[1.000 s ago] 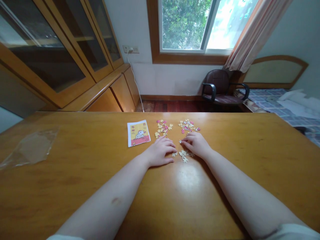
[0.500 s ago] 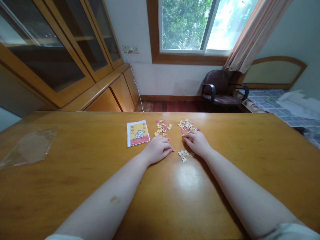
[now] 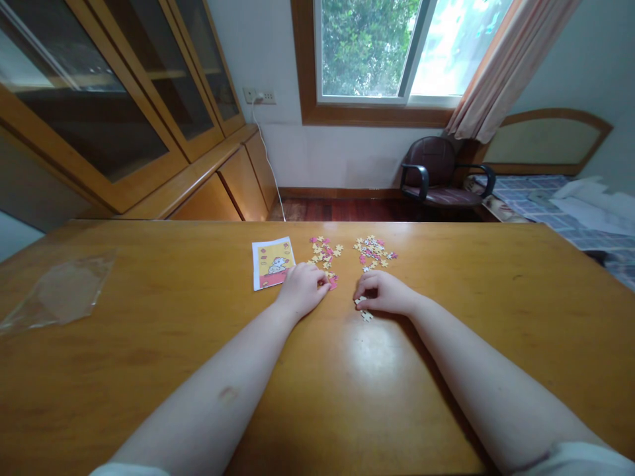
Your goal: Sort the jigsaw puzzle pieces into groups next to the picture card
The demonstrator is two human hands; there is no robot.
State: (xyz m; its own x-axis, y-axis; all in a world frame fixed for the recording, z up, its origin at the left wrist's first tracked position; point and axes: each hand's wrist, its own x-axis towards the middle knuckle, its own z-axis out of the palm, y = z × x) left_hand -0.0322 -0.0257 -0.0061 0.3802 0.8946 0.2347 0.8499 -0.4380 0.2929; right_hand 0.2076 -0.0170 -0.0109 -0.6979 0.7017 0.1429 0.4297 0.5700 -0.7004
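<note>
Two loose heaps of small yellow and pink puzzle pieces lie on the wooden table [image 3: 149, 370]: a left heap [image 3: 325, 252] and a right heap [image 3: 373, 250]. A picture card [image 3: 272, 262] with a yellow and red drawing lies left of them. My left hand [image 3: 301, 288] rests by the near edge of the left heap, fingers curled, its tips at a pink piece [image 3: 331, 282]. My right hand [image 3: 384, 293] lies over a small cluster of pale pieces [image 3: 365, 312], fingers curled down on them; what the fingers hold is hidden.
A clear plastic bag [image 3: 62, 291] lies at the table's left. Behind the table stand wooden glass-door cabinets [image 3: 124, 112], a dark office chair [image 3: 430, 173] under the window, and a bed [image 3: 570, 205] at the right.
My left hand has moved up and left toward the left heap and the card. My right hand has drawn back over the near cluster and curled its fingers.
</note>
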